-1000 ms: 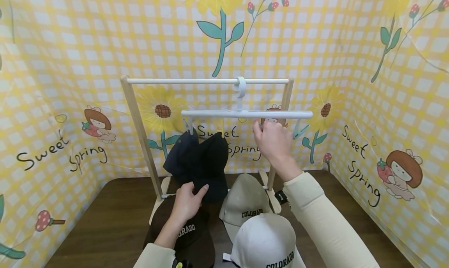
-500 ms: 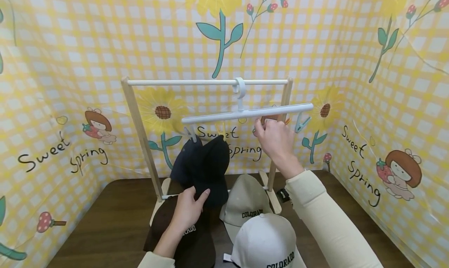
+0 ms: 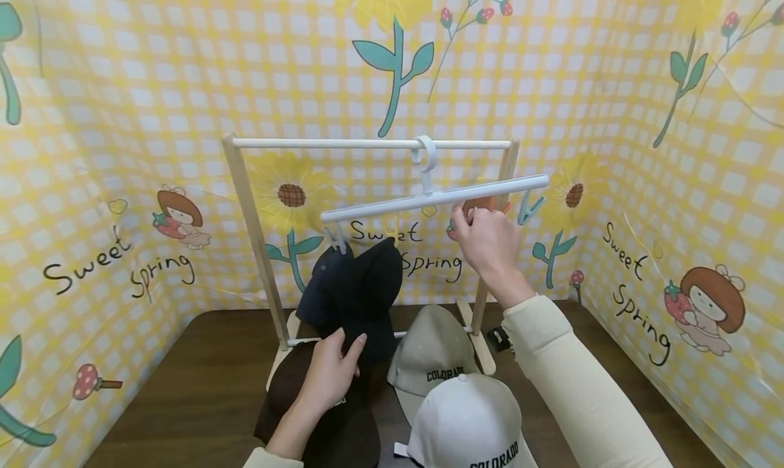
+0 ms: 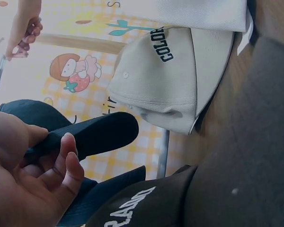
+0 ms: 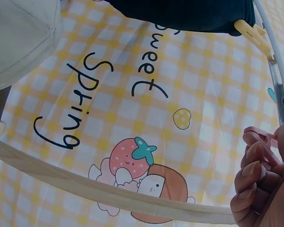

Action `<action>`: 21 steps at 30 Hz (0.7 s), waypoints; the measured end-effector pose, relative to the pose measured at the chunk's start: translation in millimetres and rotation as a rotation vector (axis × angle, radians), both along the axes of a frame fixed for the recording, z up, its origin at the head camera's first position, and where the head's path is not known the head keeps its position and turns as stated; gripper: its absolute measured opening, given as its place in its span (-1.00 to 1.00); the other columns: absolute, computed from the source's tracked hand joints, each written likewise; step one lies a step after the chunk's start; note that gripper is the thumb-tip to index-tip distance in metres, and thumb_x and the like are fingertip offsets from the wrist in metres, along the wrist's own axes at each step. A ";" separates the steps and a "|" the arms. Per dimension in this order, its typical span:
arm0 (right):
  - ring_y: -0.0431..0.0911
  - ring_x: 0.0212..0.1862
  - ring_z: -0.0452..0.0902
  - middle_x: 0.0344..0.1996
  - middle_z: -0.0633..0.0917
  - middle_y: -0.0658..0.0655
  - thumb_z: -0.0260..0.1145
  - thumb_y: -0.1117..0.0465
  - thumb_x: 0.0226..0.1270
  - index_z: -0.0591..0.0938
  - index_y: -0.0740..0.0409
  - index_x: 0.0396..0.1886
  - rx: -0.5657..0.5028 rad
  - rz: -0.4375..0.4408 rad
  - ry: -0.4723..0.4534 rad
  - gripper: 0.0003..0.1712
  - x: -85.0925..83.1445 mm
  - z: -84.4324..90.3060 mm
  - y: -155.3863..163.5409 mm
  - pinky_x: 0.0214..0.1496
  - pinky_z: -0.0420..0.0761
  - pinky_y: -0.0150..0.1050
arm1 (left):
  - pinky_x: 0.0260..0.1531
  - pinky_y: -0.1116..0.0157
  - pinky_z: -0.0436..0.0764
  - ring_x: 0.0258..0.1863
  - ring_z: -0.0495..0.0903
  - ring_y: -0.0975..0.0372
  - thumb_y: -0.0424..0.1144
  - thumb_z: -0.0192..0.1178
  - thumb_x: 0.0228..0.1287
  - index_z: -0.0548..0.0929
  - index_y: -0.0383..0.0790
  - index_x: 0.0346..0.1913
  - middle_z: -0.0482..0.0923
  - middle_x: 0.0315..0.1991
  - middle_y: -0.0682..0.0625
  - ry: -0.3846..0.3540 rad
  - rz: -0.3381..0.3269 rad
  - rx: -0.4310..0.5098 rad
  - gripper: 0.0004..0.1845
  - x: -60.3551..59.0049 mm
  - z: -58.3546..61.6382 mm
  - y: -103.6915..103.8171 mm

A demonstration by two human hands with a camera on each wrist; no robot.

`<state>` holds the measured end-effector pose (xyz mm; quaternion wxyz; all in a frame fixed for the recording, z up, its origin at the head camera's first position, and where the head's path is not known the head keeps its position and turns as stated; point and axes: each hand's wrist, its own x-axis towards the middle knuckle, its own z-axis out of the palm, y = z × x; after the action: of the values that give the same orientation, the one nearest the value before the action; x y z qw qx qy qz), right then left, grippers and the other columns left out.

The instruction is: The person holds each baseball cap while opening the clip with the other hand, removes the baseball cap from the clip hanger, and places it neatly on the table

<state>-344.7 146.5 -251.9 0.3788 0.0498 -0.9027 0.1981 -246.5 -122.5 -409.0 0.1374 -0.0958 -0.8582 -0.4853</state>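
Note:
My left hand (image 3: 333, 373) pinches the brim (image 4: 99, 135) of a black cap (image 3: 373, 284) between thumb and fingers. A yellow clip (image 5: 253, 38) on the white hanger (image 3: 429, 197) grips that cap's edge. Just left of it, a navy cap (image 3: 315, 298) hangs from a pale clip (image 3: 337, 240). My right hand (image 3: 490, 243) is below the hanger's right half, its fingers curled round a pink clip (image 5: 260, 142). The hanger hooks over the rack's top rod (image 3: 331, 143), tilted with its left end low. A blue clip (image 3: 529, 207) dangles at its right end.
A dark brown cap (image 3: 318, 420) lies under my left forearm. To its right, a beige cap (image 3: 431, 349) and an off-white cap (image 3: 468, 413) lie on the brown table (image 3: 184, 386). A wooden post (image 3: 257, 243) supports the rack's left side. Patterned cloth surrounds the table.
The hanger has gone from level to tilted: its left end sank, its right end rose. Both hanging caps dropped slightly with it. Both hands keep their holds.

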 end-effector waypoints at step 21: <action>0.01 -0.71 0.40 -0.77 0.56 0.10 -0.07 -0.25 0.58 0.50 -0.02 -0.81 -0.038 -0.033 0.010 -0.25 9.8 0.0 -5.2 -0.70 0.32 -0.13 | -0.58 0.33 0.47 -0.76 0.44 0.27 -0.16 0.18 0.54 0.47 -0.20 -0.41 0.46 -0.72 0.05 0.033 -0.028 0.011 -0.69 1.6 0.3 2.5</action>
<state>-334.9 141.4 -251.9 0.3872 0.0287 -0.8976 0.2088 -244.9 -120.1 -408.7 0.1452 -0.1151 -0.8517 -0.4902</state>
